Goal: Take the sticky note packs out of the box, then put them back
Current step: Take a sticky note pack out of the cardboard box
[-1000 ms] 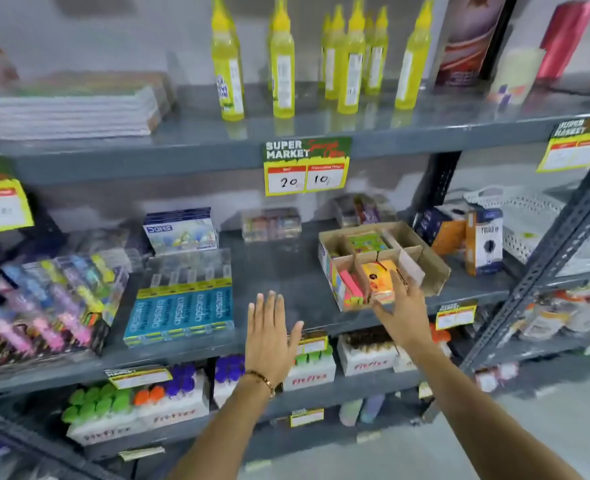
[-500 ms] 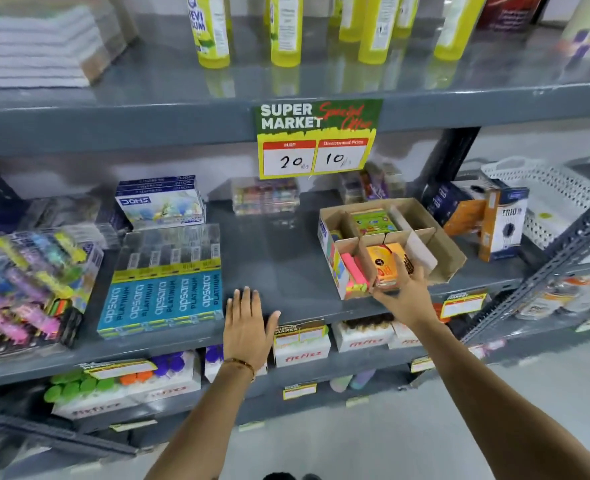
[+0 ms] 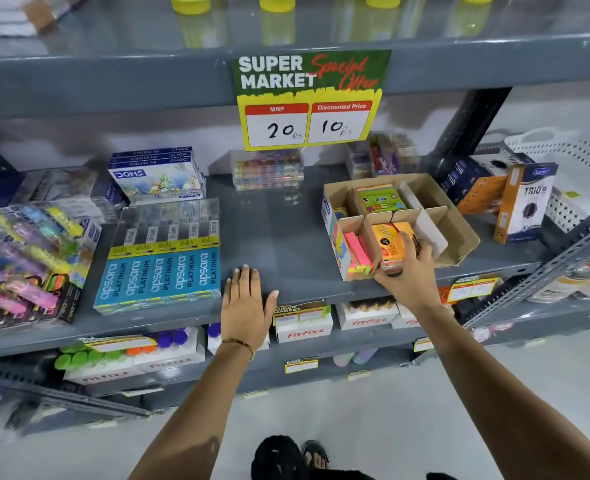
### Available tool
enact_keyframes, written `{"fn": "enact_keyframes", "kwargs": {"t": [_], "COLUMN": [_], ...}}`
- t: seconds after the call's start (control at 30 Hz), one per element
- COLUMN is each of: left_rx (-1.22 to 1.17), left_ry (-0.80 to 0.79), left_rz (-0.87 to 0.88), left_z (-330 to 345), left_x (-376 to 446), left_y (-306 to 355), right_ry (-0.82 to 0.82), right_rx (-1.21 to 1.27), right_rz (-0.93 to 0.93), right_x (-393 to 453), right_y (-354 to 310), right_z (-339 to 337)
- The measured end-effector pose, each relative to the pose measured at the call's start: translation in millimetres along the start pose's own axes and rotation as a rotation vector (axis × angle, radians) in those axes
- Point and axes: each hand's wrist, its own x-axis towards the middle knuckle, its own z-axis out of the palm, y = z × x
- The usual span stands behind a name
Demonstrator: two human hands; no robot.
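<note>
- Shelf: grey painted metal, smooth, slight sheen; reflects the items above.
- Divided box: brown corrugated cardboard, matt, raw cut edges.
- Orange sticky note pack: glossy clear wrap over paper.
- Pink sticky note pack: paper stack, matt edges.
- Pencil boxes: printed card under clear glossy plastic.
- Basket: white perforated plastic.
- Price sign: printed paper, smooth.
- Bangle: thin, gold-coloured, looks like metal.
</note>
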Motion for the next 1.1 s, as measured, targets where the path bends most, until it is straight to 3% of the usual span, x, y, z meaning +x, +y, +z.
{"fn": "enact_keyframes", "kwargs": {"t": [0.37,0.53,0.63,0.87,1.1], "left_rx": [-0.015,-0.038,-0.007,0.093,0.026], "left_ry": [0.026,0.205,0.261,0.101,0.140], "left_rz": [0.028,0.094,0.026,-0.032,-0.041], "left_z": [-1.6,-26.0,-37.8,-27.2,-23.3], "left_x": [-0.9,0.8,4.5,3.1,3.5], "left_y": [-1.4,-12.5,-33.0,-59.1,-58.5], "right_ry": [0.065,0.251,0.295,0.084,-0.131], "right_rx": [0.060,0.276,0.357,0.304,0.049], "right_rz": [0.048,0.089,0.041,-0.088,-0.065], "right_x": [-6.4,-20.7,-21.3,3.1,32.9], "right_y": [-9.1,-35.9,-73.2,-171.7,-174.0], "right_z": [-10.8,-33.5,-42.7,28.8,92.7]}}
